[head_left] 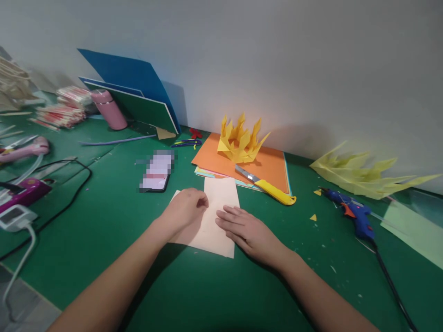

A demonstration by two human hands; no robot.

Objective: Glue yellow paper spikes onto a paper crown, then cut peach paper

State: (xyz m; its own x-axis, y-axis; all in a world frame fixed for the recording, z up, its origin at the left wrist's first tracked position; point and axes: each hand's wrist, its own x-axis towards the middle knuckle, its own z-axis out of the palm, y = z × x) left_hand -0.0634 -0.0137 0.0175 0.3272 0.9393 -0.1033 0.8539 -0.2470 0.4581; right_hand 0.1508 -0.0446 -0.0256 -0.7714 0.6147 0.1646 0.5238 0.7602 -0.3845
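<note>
A pale pink sheet of paper (216, 235), with a narrower upright part at the top, lies on the green table between my hands. My left hand (185, 210) rests over the paper's left side, its fingers curled in towards the thumb; whatever is between the fingertips, if anything, is hidden. Flat along the right edge of the paper lies my right hand (249, 230), fingers stretched out and holding nothing. Just beyond the paper, a yellow utility knife (273, 190) with its blade out lies partly on a stack of orange paper (207, 154).
A yellow folded-paper crown (242, 143) stands on the stack. Right are a pale yellow paper piece (363, 173) and a blue glue gun (356, 214) with its cord. Left are a phone (159, 170), pink bottle (110, 110), leaning boards (134, 103) and cables (74, 198).
</note>
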